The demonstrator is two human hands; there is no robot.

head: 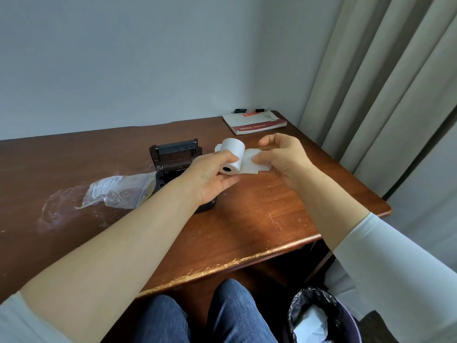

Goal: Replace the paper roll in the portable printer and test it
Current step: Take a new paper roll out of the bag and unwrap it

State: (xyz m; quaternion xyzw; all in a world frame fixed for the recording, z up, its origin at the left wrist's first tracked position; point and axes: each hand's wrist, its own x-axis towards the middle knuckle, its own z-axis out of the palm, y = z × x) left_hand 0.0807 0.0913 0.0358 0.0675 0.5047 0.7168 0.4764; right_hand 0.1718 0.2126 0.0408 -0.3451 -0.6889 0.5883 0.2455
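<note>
— Where's the roll right now?

— I see the paper roll just above the middle of the frame, off the table and in my left hand. Thumb on the curved side, fingers underneath, so that hand is pressed round it. Its long axis runs from the dark core facing me away toward the wall.

— And the other hand?

— My right hand sits just right of the roll, pinching the loose paper tail, which comes off the roll's lower side toward the right.

— The printer?

— The printer is left of the roll, partly behind my left hand, lid up and bay open. The left hand is the nearer one. I judge the roll's axis would have to swing to lie across the bay, left to right in the frame, before it drops in.

— Anything else about?

— A plastic bag lies at mid-left and a booklet sits at the table's far corner.
</note>
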